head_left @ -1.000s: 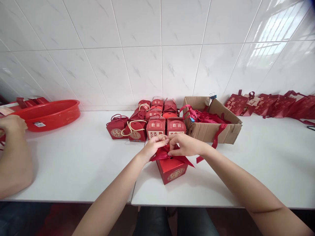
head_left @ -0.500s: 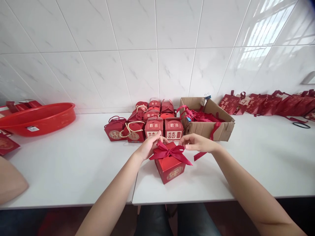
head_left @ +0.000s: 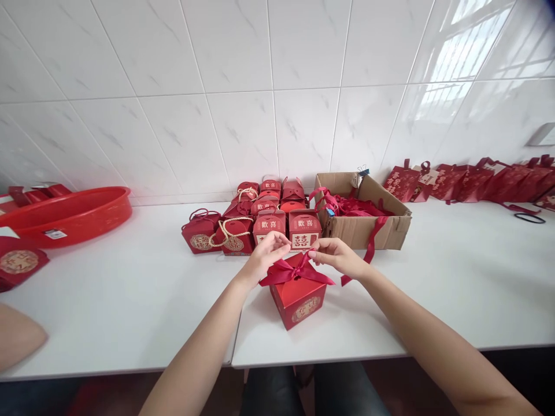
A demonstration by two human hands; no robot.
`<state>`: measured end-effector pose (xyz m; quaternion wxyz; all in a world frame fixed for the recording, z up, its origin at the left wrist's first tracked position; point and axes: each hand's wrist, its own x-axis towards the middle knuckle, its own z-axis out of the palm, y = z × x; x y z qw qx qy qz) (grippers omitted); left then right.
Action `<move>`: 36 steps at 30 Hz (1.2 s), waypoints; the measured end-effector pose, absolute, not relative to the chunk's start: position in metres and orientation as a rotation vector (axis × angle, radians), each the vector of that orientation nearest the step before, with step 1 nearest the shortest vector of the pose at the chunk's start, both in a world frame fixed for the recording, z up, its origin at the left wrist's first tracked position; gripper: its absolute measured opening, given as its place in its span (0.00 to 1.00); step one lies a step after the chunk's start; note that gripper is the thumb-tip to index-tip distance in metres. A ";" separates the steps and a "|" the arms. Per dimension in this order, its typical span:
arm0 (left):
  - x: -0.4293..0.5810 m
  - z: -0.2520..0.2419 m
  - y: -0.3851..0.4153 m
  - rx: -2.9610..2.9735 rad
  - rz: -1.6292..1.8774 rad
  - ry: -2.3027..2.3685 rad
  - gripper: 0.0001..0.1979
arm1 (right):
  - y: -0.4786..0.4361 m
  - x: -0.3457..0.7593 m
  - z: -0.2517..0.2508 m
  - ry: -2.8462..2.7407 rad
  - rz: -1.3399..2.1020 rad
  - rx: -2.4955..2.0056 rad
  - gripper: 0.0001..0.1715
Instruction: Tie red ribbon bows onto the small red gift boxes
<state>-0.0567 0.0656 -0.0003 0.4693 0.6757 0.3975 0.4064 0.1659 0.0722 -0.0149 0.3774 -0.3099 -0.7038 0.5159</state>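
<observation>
A red gift box point(head_left: 299, 301) stands on the white table, turned with one corner toward me. On its top is a crimson ribbon bow point(head_left: 295, 271), its tails spread left and right. My right hand point(head_left: 333, 256) pinches the bow's right loop between thumb and fingertips. At the bow's upper left, my left hand point(head_left: 269, 254) has its fingers bent, with a gap between thumb and fingertips and nothing seen in it.
Behind are several red boxes point(head_left: 269, 222) and a cardboard box point(head_left: 392, 231) of ribbons, one hanging out. A red basin point(head_left: 87, 214) and another person's arm point(head_left: 19, 338) are left; red bags point(head_left: 472, 182) line the back right.
My right hand has moved left and closed on the bow's right loop, which is now pulled upward. At the far left, a red box beside the basin shows more fully.
</observation>
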 end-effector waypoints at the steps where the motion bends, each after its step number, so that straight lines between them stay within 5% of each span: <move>1: -0.055 0.002 0.062 1.778 1.026 1.015 0.11 | 0.073 0.165 -0.017 -1.793 1.316 -0.780 0.17; 7: -0.049 0.004 0.046 2.399 1.015 1.194 0.08 | 0.072 0.162 -0.019 -1.738 1.286 -0.754 0.16; 32: -0.047 -0.012 0.056 2.196 0.914 1.046 0.11 | 0.085 0.171 -0.030 -1.754 1.258 -0.744 0.19; 34: -0.049 -0.012 0.057 2.205 0.914 1.028 0.11 | 0.094 0.181 -0.036 -1.824 1.421 -0.607 0.28; 36: -0.050 -0.011 0.057 2.208 0.915 1.016 0.11 | 0.098 0.189 -0.039 -1.949 1.591 -0.468 0.52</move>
